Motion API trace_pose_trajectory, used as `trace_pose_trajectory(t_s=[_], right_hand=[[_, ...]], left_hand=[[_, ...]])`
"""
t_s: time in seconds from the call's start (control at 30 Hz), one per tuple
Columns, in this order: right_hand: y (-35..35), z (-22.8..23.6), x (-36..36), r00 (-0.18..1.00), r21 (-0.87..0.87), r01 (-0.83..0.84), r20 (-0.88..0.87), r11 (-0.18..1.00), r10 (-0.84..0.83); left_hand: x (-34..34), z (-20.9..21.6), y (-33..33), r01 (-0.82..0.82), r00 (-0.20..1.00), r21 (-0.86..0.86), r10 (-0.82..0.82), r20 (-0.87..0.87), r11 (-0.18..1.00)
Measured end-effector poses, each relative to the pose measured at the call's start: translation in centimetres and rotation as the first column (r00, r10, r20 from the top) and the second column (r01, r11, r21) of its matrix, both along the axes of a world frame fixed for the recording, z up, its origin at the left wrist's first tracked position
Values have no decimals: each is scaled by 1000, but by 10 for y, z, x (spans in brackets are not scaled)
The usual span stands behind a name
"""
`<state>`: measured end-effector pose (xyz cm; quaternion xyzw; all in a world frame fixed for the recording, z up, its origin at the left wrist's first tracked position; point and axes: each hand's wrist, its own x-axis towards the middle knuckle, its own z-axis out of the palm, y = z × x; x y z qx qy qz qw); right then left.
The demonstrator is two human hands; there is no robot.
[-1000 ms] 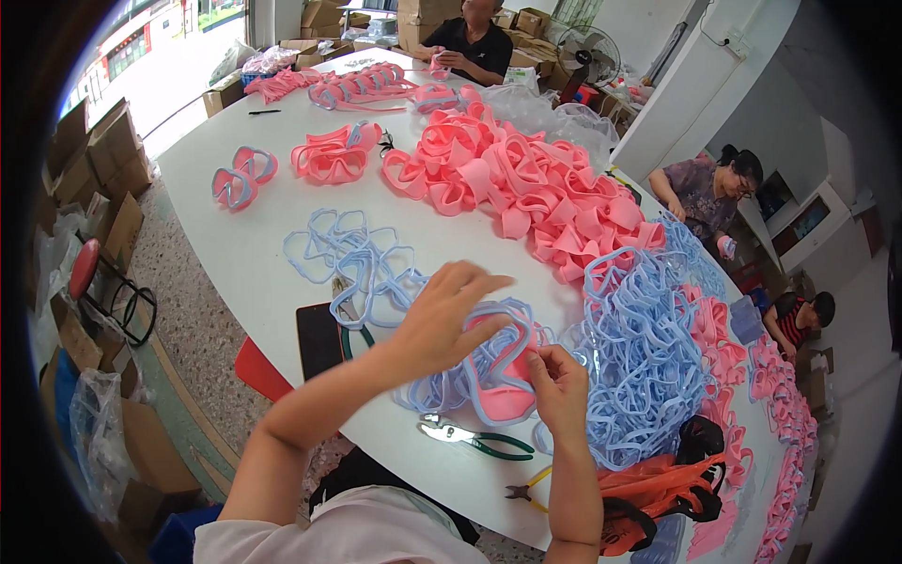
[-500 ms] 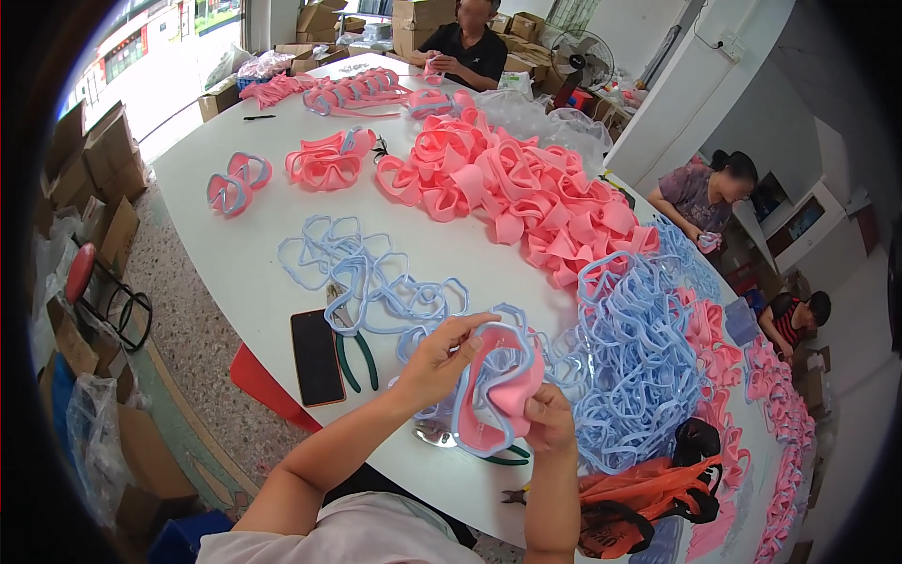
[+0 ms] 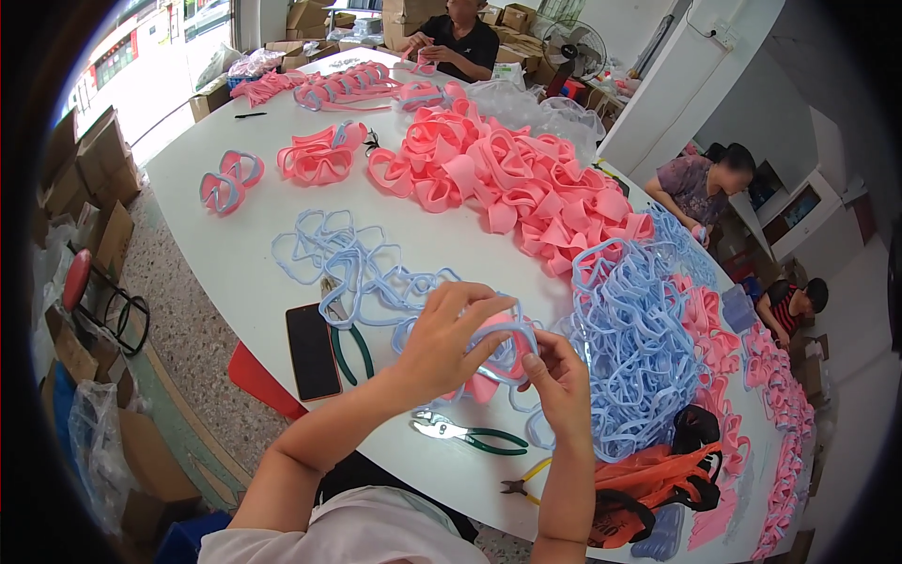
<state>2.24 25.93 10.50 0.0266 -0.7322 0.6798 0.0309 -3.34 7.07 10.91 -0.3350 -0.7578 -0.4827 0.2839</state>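
Observation:
In front of me both hands grip a swim mask (image 3: pixel 514 348), a soft pink skirt with a light blue frame round it. My left hand (image 3: pixel 449 340) has its fingers over the top left of the frame and hides much of the pink part. Thumb and fingers of my right hand (image 3: pixel 561 376) pinch the right side. Just below lie pliers with green handles (image 3: pixel 470 433). To the left, loose blue frames (image 3: pixel 352 263) partly cover a second pair of green-handled pliers (image 3: pixel 352 352), beside a black phone (image 3: pixel 313 352).
A heap of pink skirts (image 3: pixel 507 179) lies beyond my hands, a big pile of blue frames (image 3: pixel 634 348) to the right. Nearer are an orange bag (image 3: pixel 648 479) and yellow-handled cutters (image 3: pixel 521 481). Assembled masks (image 3: pixel 230 181) sit far left. Several people work around the table.
The mask has tilted from upright to flatter, and my left hand has shifted over its top. My right hand has risen slightly. The pliers below now show fully.

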Motion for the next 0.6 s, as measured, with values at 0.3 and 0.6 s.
trace_pose_trajectory(t_s=[0.3,0.6], right_hand=[[-34,-27,-1,934,-295,256,-172,921,-314],[-63,-45,11,838,-338,348,-306,875,-451]], left_hand=[[35,-36,14,-281,959,-6,281,34,960],[32,-34,19,-331,943,111,326,64,937]])
